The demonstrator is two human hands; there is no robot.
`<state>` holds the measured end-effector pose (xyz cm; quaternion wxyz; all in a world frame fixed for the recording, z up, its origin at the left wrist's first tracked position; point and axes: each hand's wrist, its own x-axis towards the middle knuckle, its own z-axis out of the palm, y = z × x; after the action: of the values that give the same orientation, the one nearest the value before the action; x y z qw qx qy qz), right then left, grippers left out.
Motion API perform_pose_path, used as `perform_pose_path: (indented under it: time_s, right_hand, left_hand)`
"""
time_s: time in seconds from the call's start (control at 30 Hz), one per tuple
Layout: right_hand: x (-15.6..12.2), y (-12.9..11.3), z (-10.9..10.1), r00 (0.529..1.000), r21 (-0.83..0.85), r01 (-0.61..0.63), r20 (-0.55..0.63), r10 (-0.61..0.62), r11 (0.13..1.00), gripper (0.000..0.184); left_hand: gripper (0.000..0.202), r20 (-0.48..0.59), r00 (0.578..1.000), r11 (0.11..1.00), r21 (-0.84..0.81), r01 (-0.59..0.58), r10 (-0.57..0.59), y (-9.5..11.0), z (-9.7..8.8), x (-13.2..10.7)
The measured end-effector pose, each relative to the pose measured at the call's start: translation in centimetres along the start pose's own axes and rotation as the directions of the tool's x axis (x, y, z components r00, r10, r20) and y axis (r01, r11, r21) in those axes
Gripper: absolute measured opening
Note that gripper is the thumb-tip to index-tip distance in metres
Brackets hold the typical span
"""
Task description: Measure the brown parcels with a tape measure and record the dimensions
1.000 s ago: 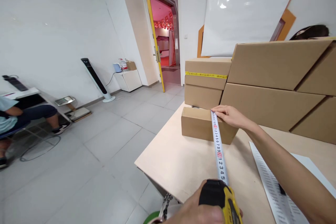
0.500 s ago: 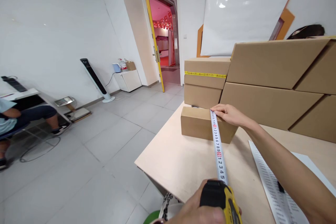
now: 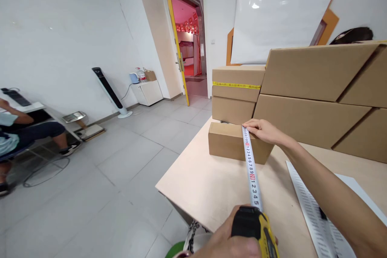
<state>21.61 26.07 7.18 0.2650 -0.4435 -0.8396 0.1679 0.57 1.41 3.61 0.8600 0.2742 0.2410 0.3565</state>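
Observation:
A yellow and black tape measure (image 3: 254, 229) is gripped in my left hand (image 3: 225, 244) at the bottom edge of the view. Its white blade (image 3: 250, 169) runs from the case up to a small flat cardboard box (image 3: 229, 143) on the light wooden table (image 3: 208, 189). My right hand (image 3: 263, 131) rests on top of that box, fingers closed, pinning the blade's end against the box's upper edge. My right forearm stretches across the table from the lower right.
Stacked cardboard boxes (image 3: 314, 88) stand behind the small box, one banded with yellow tape (image 3: 236, 85). A printed sheet (image 3: 317, 213) lies on the table at right. A seated person (image 3: 18, 133) is at far left. Grey tiled floor, a tower fan (image 3: 110, 92), an open doorway (image 3: 192, 36).
Almost nothing has moved; both hands keep their hold on the tape. The seated person at far left has shifted an arm slightly.

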Motion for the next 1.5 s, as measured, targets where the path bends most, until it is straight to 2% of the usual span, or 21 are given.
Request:
perform_pose_path:
  time_s: [0.2,0.3,0.6,0.77,0.9,1.07,1.17,1.23,1.27,1.37,1.43,1.5]
  right_hand:
    - [0.1,0.1,0.1,1.0,0.003,0.0,0.005,0.0,1.0,0.029]
    - [0.0,0.1,0.1,1.0,0.0,-0.002,0.0,0.002,1.0,0.029]
    - [-0.1,-0.1,0.0,1.0,0.001,-0.003,0.0,0.003,1.0,0.03]
    - [-0.1,-0.1,0.0,1.0,0.007,-0.004,-0.001,0.004,1.0,0.029]
    - [-0.1,-0.3,0.1,1.0,0.003,-0.008,-0.01,0.008,1.0,0.028]
    - [-0.4,-0.9,-0.4,0.999,0.06,-0.037,0.006,0.037,0.998,0.031]
    - [-1.5,-0.6,-1.1,0.99,0.185,-0.115,-0.062,0.128,0.976,0.042]
    - [-2.8,-0.1,-1.6,0.97,0.292,-0.143,-0.15,0.193,0.946,0.051]
    - [-3.6,0.3,-1.9,0.957,0.349,-0.141,-0.191,0.218,0.927,0.054]
    - [-7.0,0.8,-2.8,0.928,0.508,-0.145,-0.227,0.295,0.849,0.059]
    - [-9.7,0.5,-3.1,0.918,0.603,-0.177,-0.183,0.352,0.777,0.059]
    - [-12.7,-0.1,-3.1,0.904,0.699,-0.184,-0.156,0.398,0.691,0.064]
  left_hand:
    - [0.068,-0.029,0.999,0.999,-0.035,-0.037,0.036,-1.9,-1.4,0.9]
    - [0.075,-0.027,0.999,0.998,-0.051,-0.033,0.031,-2.2,-1.4,1.0]
    - [0.065,0.015,1.0,1.0,0.015,0.013,-0.014,0.3,0.3,-0.2]
    - [0.065,0.044,0.999,1.0,0.014,-0.011,0.01,0.4,0.4,-0.4]
    - [0.069,0.022,1.0,1.0,0.031,-0.003,0.003,0.4,0.6,-0.4]
    - [0.074,0.007,1.0,0.994,0.106,0.025,-0.026,0.6,0.1,-0.5]
    - [0.073,0.055,0.998,0.963,0.269,0.019,-0.036,1.4,-0.9,-1.0]
    - [0.075,0.066,0.998,0.881,0.473,-0.01,-0.024,2.4,-1.7,-1.5]
    - [0.077,0.069,0.998,0.81,0.586,-0.031,-0.012,2.9,-2.1,-1.7]
    - [0.096,0.045,0.999,0.49,0.871,-0.039,-0.001,4.2,-3.7,-2.2]
    - [0.109,0.031,0.999,0.268,0.963,-0.028,-0.008,4.9,-4.7,-2.3]
    - [0.112,0.037,0.999,0.084,0.996,-0.035,-0.025,5.6,-5.3,-2.3]
